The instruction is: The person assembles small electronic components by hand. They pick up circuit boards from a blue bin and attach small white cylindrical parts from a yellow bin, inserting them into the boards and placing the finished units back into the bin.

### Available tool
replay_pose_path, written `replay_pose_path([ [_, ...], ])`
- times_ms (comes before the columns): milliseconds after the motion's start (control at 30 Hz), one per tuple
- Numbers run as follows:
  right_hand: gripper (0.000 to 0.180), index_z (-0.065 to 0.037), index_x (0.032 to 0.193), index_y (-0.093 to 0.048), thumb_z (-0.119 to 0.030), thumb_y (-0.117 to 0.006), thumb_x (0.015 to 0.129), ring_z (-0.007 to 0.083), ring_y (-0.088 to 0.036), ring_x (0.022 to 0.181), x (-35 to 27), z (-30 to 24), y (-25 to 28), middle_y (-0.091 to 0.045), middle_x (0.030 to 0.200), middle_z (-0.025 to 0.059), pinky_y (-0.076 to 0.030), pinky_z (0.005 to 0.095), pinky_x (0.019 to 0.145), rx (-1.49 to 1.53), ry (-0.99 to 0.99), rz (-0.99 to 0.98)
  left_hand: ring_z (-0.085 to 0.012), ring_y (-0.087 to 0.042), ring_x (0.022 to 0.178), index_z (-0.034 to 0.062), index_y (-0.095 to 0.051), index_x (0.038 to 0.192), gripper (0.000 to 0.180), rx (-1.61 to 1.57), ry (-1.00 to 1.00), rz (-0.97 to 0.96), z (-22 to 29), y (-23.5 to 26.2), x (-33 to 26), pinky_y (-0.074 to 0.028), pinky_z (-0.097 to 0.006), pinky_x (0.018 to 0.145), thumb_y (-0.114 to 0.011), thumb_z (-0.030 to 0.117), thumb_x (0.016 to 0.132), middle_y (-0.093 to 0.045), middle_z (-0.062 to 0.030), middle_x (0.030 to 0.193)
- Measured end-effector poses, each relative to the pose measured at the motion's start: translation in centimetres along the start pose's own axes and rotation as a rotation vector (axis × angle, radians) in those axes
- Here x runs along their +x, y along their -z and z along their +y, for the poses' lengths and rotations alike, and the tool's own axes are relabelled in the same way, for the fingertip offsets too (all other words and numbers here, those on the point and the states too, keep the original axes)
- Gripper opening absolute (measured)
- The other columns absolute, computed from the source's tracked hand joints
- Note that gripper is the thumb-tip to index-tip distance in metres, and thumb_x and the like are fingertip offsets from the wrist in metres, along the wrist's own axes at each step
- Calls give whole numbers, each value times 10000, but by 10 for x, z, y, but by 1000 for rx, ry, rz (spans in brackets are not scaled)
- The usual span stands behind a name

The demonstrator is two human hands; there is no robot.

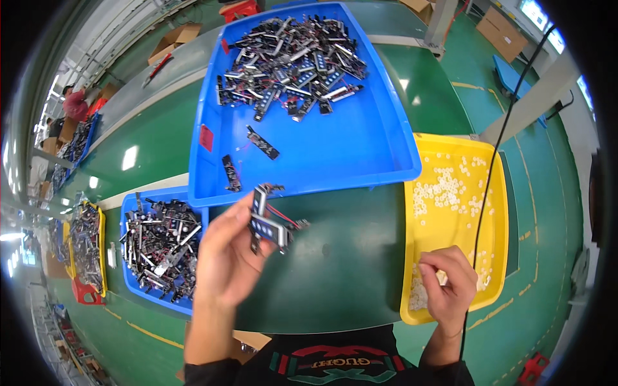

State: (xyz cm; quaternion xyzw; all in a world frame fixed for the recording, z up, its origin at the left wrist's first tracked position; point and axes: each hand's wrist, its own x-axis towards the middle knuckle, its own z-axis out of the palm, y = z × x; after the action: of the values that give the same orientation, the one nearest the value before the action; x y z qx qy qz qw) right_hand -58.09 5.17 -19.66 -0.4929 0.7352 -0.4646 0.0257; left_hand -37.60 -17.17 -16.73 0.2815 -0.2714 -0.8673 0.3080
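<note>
Head view: left hand (228, 257), thumb and fingers clamped on what look like two modules (269, 229), slim black bars with pale edges, above the table (341, 257) near the large blue tray (322, 148), turned face-up apparently to keep the surface visible. Right hand (450, 283), thumb and fingertips curled close together over the yellow tray (444, 239); whether they grip one of the small white rings (444, 186) cannot be told. Trays, smooth rectangular plastic, probably grouped for easy reach; large blue holds a tangled, wired heap (296, 61).
</note>
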Motion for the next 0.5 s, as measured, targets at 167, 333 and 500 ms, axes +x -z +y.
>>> replay_pose_path([
  [167,222,24,982,-692,78,-714,768,168,-622,755,15,-31,-30,-642,944,125,-478,254,629,469,-84,-101,-173,-652,788,-40,-404,1371,445,-153,-46,-39,-45,-14,0,-547,-271,628,-494,123,967,-648,-133,1027],
  [333,218,30,1059,-663,92,-641,851,120,-607,812,7,-42,-60,-623,1018,93,-476,236,663,1044,-399,-38,-196,-638,860,10,-451,1281,341,-525,156,-180,-61,-4,10,-555,-302,725,-484,133,964,-615,-111,1009],
  [500,218,31,1054,-659,108,-632,852,123,-606,803,4,-48,-78,-624,1004,83,-483,230,669,1221,-481,-15,-203,-580,932,4,-463,1271,301,-575,158,-213,-68,0,8,-542,-317,806,-413,139,1007,-559,-145,1081],
])
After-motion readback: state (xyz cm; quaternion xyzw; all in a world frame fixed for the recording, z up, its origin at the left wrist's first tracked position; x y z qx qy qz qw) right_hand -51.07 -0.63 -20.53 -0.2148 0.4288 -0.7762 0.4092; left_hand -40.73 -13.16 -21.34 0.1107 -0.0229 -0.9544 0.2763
